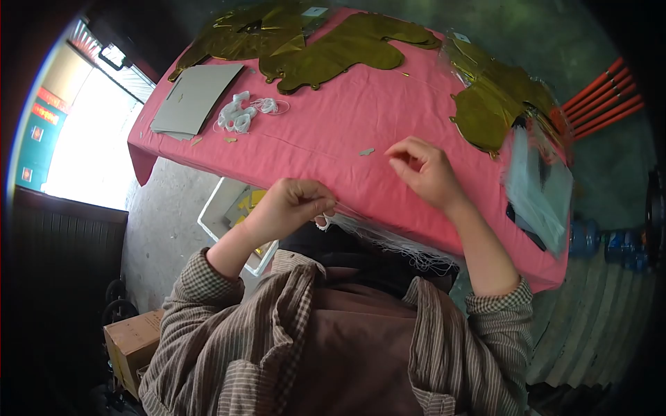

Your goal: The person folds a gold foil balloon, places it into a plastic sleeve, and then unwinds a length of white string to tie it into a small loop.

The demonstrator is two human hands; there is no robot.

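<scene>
My left hand (295,208) is at the near edge of the table, thumb and fingers pinched on white string (324,220). From there a loose bundle of white strings (409,248) trails to the right along the table edge and over my lap. My right hand (427,170) is raised over the pink cloth, its fingers curled and the thumb close to the index finger. Whatever it pinches, if anything, is too small to make out. Just left of its fingertips, a small grey flat piece (366,152) lies on the cloth.
The pink-covered table (312,132) carries grey boards (194,99), white string coils (238,112), flat gold foil balloons (340,52), more gold foil (485,104) and clear plastic bags (538,184). Below the left side sits a white-rimmed bin (211,201); a cardboard box (133,340) stands lower left.
</scene>
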